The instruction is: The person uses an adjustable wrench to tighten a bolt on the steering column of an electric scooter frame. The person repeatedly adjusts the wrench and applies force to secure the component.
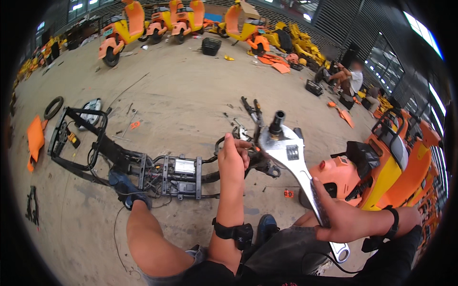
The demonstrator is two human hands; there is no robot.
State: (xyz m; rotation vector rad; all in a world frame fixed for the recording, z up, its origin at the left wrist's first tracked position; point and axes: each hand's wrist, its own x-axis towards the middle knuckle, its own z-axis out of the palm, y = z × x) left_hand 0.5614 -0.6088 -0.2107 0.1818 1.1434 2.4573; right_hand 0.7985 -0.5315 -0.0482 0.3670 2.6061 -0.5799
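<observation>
A large silver adjustable wrench [299, 168] is in my right hand [344, 217], whose fingers wrap round its handle. Its jaw end is at a dark upright tube [276, 125], at the front end of a bare black scooter frame [206, 177]; I cannot tell whether the jaws grip it. Just left of the wrench head, my left hand [234, 155] is closed with the thumb up. What its curled fingers hold, if anything, is hidden. My left shoe [128, 189] rests against the frame, beside cables and a silver box [184, 166].
Pliers-like tools [251, 108] lie beyond the frame's front. An orange and yellow scooter [381, 171] stands close on the right. A tyre [53, 107] and orange panel [35, 136] lie left. Scooters, black crates [211, 46] and seated people [350, 78] are farther back.
</observation>
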